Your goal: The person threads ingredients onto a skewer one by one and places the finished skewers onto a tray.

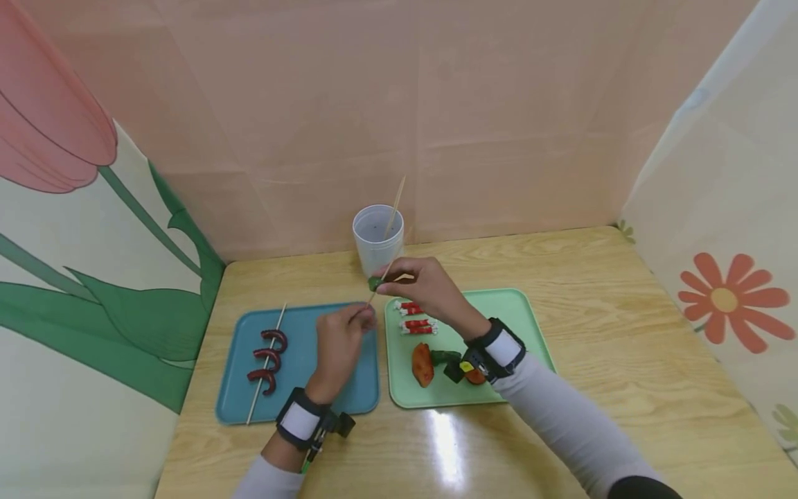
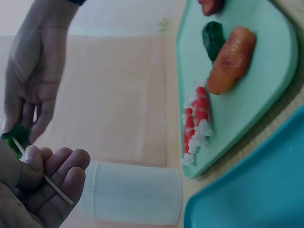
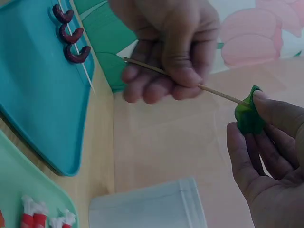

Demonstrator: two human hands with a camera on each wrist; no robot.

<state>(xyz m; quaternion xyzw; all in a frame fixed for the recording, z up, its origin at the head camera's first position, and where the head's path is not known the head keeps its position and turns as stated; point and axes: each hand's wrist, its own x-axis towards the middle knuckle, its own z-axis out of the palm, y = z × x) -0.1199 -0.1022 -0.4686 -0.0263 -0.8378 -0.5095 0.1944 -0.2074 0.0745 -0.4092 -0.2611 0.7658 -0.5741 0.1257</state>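
Note:
My left hand (image 1: 337, 343) pinches a thin wooden skewer (image 3: 218, 93) between thumb and fingers, above the gap between the two trays. My right hand (image 1: 430, 287) holds a small green piece that looks like pepper (image 3: 249, 116) between thumb and fingertips. In the right wrist view the skewer runs into this green piece, its other end sticking out past the left hand. Both hands are raised off the table, just in front of a white plastic cup (image 1: 374, 253). On the blue tray (image 1: 302, 333) lies another skewer holding three curved dark-red sausage pieces (image 1: 264, 355).
The light green tray (image 1: 499, 305) holds red-and-white crab sticks (image 1: 418, 327), an orange-brown piece like a chicken wing (image 1: 422, 365), a dark green piece (image 2: 213, 40) and a reddish piece partly behind the right wrist. Skewers (image 1: 396, 201) stand in the cup. A fabric backdrop encloses the wooden table.

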